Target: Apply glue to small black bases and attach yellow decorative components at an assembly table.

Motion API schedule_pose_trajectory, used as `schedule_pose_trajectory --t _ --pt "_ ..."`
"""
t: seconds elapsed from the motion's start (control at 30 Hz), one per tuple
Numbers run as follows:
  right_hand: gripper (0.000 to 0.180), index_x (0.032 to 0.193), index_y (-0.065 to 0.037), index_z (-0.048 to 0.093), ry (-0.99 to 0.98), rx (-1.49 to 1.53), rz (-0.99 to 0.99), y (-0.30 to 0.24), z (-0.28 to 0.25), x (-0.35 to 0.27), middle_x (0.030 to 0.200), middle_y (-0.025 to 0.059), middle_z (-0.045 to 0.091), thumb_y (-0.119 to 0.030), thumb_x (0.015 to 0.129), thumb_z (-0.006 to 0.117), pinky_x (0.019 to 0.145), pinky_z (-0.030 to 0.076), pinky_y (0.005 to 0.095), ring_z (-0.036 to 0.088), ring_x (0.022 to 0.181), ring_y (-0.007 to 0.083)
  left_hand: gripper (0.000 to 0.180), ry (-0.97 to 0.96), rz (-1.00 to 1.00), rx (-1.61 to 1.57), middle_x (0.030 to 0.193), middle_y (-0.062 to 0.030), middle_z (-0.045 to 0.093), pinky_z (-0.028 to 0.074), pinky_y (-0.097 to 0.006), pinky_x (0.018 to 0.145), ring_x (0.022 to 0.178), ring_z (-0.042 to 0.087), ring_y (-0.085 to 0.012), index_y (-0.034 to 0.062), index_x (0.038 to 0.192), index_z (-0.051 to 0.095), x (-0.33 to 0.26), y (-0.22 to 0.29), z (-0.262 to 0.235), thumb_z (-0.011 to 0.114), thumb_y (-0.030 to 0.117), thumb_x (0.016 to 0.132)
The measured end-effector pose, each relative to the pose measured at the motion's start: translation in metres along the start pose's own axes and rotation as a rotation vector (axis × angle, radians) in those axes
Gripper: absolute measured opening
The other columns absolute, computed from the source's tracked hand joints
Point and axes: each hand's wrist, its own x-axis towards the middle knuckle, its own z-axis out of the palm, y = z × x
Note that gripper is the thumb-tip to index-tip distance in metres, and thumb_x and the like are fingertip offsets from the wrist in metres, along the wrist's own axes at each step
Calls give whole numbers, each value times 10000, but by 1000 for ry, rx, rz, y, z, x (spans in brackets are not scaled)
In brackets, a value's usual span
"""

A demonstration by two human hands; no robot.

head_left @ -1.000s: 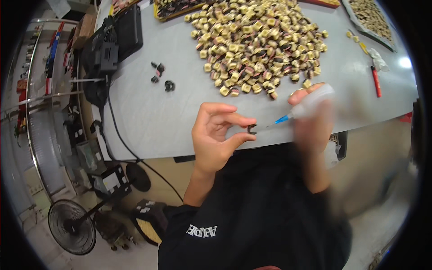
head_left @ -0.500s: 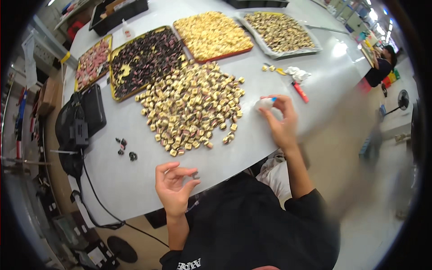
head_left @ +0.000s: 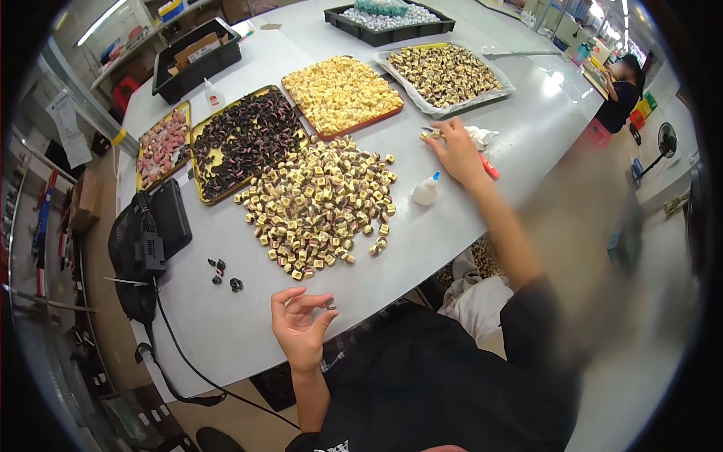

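My left hand (head_left: 300,336) is raised at the table's near edge, pinching a small dark grey piece (head_left: 330,303) between thumb and fingertips. Farther off to the right, my right hand (head_left: 456,154) reaches down with bent fingers beside a small yellow block (head_left: 425,136). What its fingertips grip is hidden. A white squeeze bottle with a blue tip (head_left: 425,190) stands upright on the table, apart from that hand. Past its fingers lie a crumpled white tissue (head_left: 482,137) and a red tube (head_left: 489,167). A big pile of small yellow-and-dark blocks (head_left: 320,203) spreads left of the bottle.
Behind the pile stand trays of pink-and-white pieces (head_left: 163,147), dark pieces (head_left: 245,135), yellow pieces (head_left: 343,94) and mixed blocks (head_left: 448,75). A black device with cables (head_left: 143,233) sits at the left edge, near a few dark bits (head_left: 236,285). A seated person (head_left: 617,98) is far right.
My right hand has let go of the white squeeze bottle, now standing on the table, and moved farther away to the small yellow block. My left hand keeps its pinch on the grey piece.
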Motion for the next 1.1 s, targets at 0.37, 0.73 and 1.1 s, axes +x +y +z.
schedule_pose_trajectory --t 0.37,0.73,1.1 --pt "136 848 11 593 -56 62 -12 26 7 12 857 120 540 -48 753 670 644 481 298 577 704 212 528 -13 40 28 893 -117 618 471 -272 793 841 592 -165 16 1119 405 0 -1 -3 681 -119 689" --pt "121 919 28 555 370 618 72 -65 -63 -10 946 67 540 49 809 599 773 505 277 575 892 137 518 67 16 16 866 -129 616 475 -305 801 845 593 -189 9 1092 420 -4 -3 -5 698 -117 673" --pt "123 894 31 607 -283 1344 377 -157 -29 -118 940 124 578 76 780 612 748 501 270 578 874 176 511 89 109 132 872 -134 611 491 -306 785 858 604 -205 6 1066 423 -4 -4 1 686 -144 654"
